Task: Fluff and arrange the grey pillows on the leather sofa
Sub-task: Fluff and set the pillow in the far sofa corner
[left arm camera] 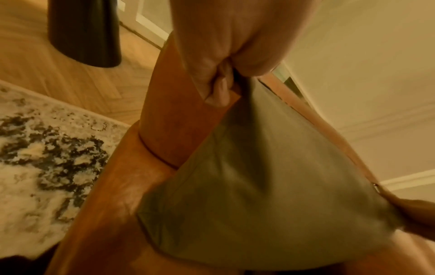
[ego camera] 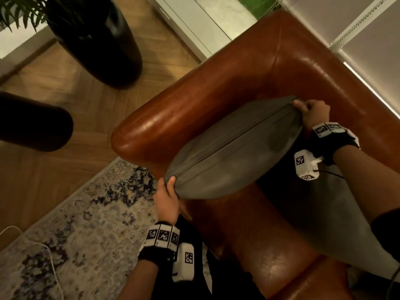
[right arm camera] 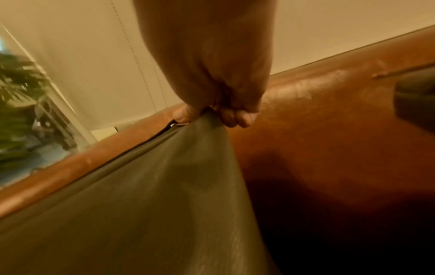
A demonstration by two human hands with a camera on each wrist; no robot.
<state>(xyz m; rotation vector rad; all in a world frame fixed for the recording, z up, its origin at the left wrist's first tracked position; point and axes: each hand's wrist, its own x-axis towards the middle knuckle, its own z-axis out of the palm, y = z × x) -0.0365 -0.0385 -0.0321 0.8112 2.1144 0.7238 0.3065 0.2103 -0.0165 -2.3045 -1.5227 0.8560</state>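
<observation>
Pinching the near corner of the grey pillow (ego camera: 233, 152), my left hand (ego camera: 166, 199) curls tight; my right hand (ego camera: 313, 113) nips the far corner above the leather sofa (ego camera: 216, 100); corner-only holds could slip mid-shake.

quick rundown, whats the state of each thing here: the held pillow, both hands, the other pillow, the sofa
grey pillow: lifted, zipper seam up, stretched between both hands.
left hand: pinches the pillow's near corner.
right hand: pinches the far corner by the zipper pull.
second grey pillow: lying on the seat under the right forearm.
leather sofa: corner seat beneath the held pillow; whether they touch, cannot tell.
</observation>
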